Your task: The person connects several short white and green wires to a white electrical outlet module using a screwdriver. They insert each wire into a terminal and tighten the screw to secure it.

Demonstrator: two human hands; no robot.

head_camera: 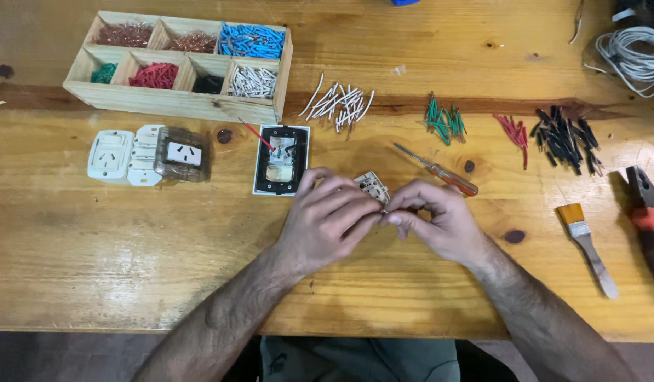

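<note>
Near the middle of the wooden table (93, 269), both hands meet over a small white socket module (373, 187). Left hand (327, 219) curls its fingers tight around the module's near side; right hand (440, 219) pinches narrow at a tiny part touching it. Just beyond lies a screwdriver (440, 172), with an open black-framed wall plate (282, 159) to the left and white wire pieces (339, 102) farther back.

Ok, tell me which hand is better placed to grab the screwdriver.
Likely the right hand: the screwdriver lies just beyond its knuckles. The left hand sits farther off, its fingers around the small socket module.
</note>
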